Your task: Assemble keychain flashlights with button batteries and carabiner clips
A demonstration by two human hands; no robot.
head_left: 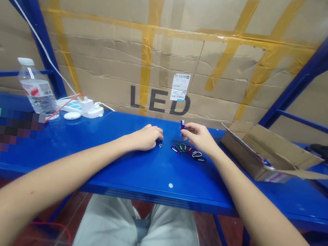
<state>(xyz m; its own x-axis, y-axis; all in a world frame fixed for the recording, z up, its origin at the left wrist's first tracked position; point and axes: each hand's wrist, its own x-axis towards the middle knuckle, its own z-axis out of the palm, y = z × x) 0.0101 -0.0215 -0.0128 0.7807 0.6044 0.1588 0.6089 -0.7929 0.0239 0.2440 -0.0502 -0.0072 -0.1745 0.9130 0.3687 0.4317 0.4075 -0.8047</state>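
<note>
My right hand point(197, 138) pinches a small purple piece with a pale marking point(182, 124) upright between thumb and fingers, above the blue tabletop point(150, 174). Below and left of that wrist, several carabiners point(183, 148) of different colours lie side by side in a curved row. My left hand point(148, 137) rests on the table left of the row, its fingers curled down. Small dark and shiny bits point(160, 144) show at its fingertips; their kind is too small to tell. What those fingers hold, if anything, is hidden.
An open cardboard box point(244, 153) stands at right. On the left are a water bottle point(38, 89), a power strip with a plugged-in charger point(88, 106) and a round white object point(72, 116). A white disc point(170, 185) lies near the front edge. Taped cardboard point(108, 61) stands behind.
</note>
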